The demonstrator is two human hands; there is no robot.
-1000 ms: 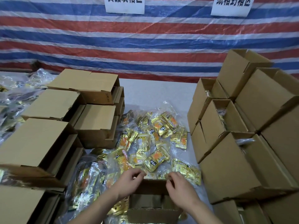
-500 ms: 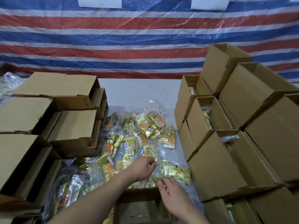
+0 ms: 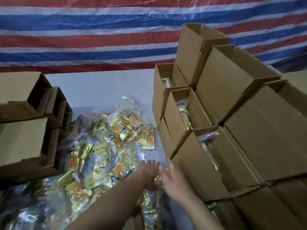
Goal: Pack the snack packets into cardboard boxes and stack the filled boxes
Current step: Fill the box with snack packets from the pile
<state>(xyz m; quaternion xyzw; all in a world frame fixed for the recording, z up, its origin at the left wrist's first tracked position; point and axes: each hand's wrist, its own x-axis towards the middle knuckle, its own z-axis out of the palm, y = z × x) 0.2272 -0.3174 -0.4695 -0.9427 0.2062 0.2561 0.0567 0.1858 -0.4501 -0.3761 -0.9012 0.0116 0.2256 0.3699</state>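
**Packing well under way, with a heap of packets left**

On the right stands a stack of filled boxes (image 3: 235, 135), several with open ends showing gold packets inside, so much of the job looks done. On the left sit empty boxes (image 3: 28, 130), and between the two groups a loose pile of snack packets (image 3: 106, 146) in clear wrap lies on the pale surface (image 3: 99, 90), waiting to be boxed.

Both hands reach forward over the near edge of the pile. The left hand (image 3: 147, 171) lies palm down with fingers spread on the wrapped packets; the right hand (image 3: 174, 178) is just beside it, fingers straight and relaxed. Neither seems to grasp anything, though motion blur makes this uncertain.

Half a second ago the hands were lower, near an open box at the bottom edge; that box is now barely visible, and the hands have moved up toward the foot of the right-hand stack.
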